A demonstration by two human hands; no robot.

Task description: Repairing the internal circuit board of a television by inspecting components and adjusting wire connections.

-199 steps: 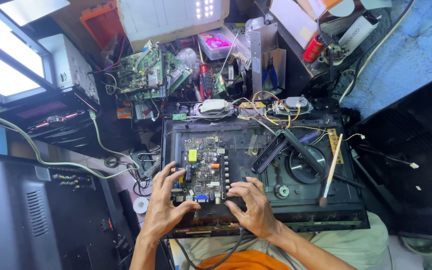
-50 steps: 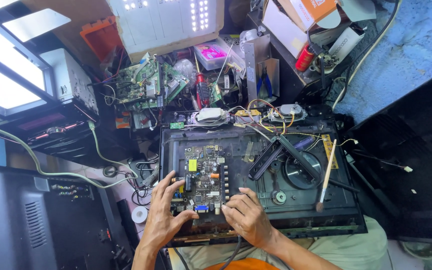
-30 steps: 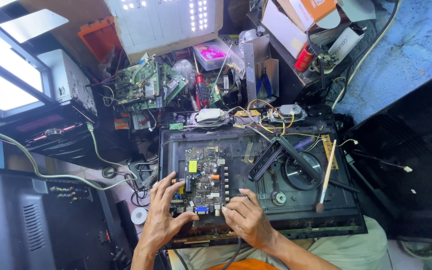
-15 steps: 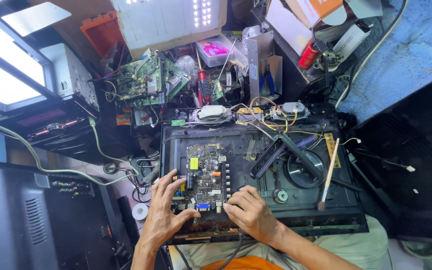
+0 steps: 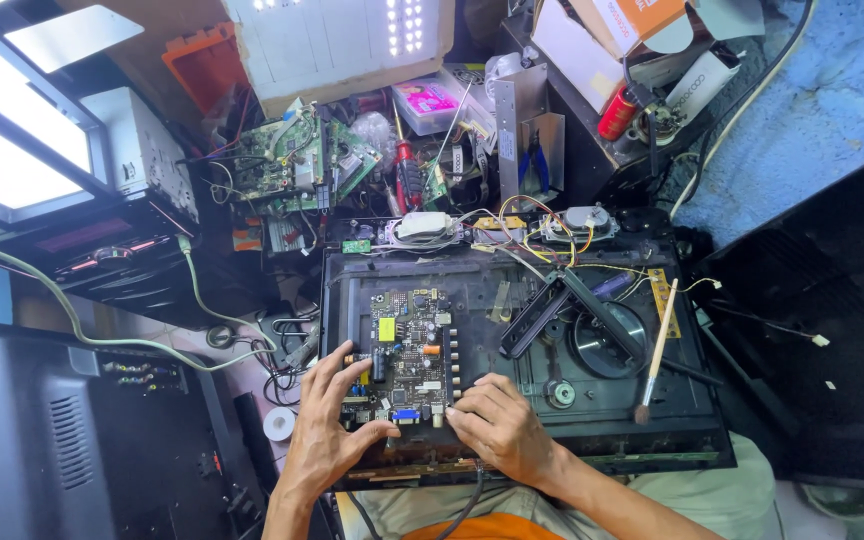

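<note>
Dark green and crowded with small parts, the circuit board (image 5: 407, 355) sits in the left portion of the black open chassis (image 5: 692, 440), which lies across the person's lap. Its long axis runs from twelve o'clock to six o'clock in the view, the near short edge pointing back toward the person's body.

At that near edge both hands meet it. The left hand (image 5: 330, 425) comes in from about seven o'clock, fingers spread open and laid over the board's lower left corner, thumb reaching along the bottom edge toward the small blue connector (image 5: 404, 414). It rests on the board rather than closing round anything. The right hand (image 5: 497, 430) comes from about five o'clock, fingers curled loosely with the tips pressed at the board's lower right corner; I cannot tell whether something small is pinched under them. So the board lies at twelve o'clock from both hands, just ahead of the fingertips, with the left hand covering more of it and the right touching only its edge.

To the right, at three o'clock from the board, a black bar (image 5: 537, 315) slants across the chassis beside a round disc mechanism (image 5: 607, 340), and a wooden-handled brush (image 5: 654, 352) lies nearly upright in the view, well apart from either hand. Loose green boards (image 5: 292, 165) pile up on the counter at eleven o'clock.
</note>
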